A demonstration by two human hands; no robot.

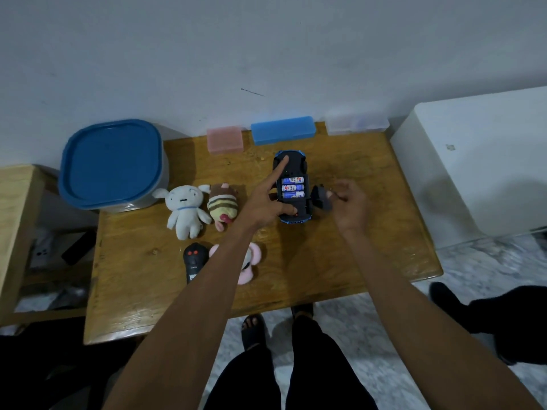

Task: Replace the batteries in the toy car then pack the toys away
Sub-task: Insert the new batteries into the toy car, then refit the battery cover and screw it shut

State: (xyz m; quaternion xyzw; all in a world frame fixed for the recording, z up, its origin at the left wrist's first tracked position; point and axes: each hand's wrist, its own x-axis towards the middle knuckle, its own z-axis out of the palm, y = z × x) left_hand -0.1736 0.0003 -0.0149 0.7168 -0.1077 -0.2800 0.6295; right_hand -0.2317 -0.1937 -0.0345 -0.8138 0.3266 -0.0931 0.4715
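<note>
Toy car (291,189) lies belly-up on the wooden table (370,261), battery bay open, three blue-and-white batteries (293,187) seated in it. Can't tell if these are old or fresh cells. Cover is off, so the battery step isn't closed out. Packing not begun: white plush (185,210), striped plush (222,205), pink plush (251,261) and black remote (194,260) all lie loose on the table; blue-lidded bin (111,164) at the left has its lid on.

Left hand (263,202) rests on the car, index finger stretched to its far end, thumb at the near end, steadying it. Right hand (350,204) is just right of the car, fingers loosely curled around a small dark piece (322,198), probably the battery cover, blurred.
</note>
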